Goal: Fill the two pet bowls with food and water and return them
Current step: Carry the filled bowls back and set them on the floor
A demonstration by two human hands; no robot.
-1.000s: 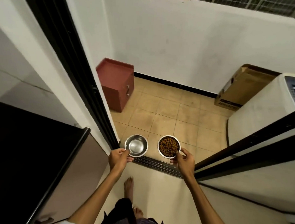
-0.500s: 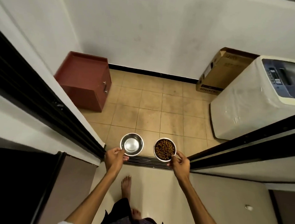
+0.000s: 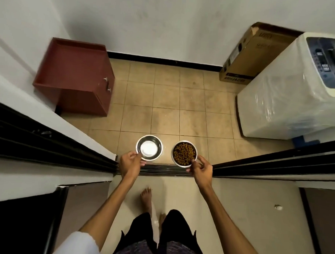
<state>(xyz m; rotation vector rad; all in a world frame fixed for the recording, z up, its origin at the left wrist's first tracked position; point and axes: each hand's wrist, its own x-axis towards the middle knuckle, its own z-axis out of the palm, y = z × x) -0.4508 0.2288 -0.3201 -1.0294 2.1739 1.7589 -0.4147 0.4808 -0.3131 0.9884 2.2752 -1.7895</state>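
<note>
My left hand [image 3: 130, 163] pinches the water bowl [image 3: 149, 147] at its near rim, my right hand [image 3: 201, 170] pinches the food bowl [image 3: 184, 153] likewise.

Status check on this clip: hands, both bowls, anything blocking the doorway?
Left hand grips water bowl by rim. Right hand grips kibble bowl by rim. Both carried level over door track. Tiled floor ahead open; red cabinet and washing machine flank sides.

Head-worn view, steeply down, forward
</note>
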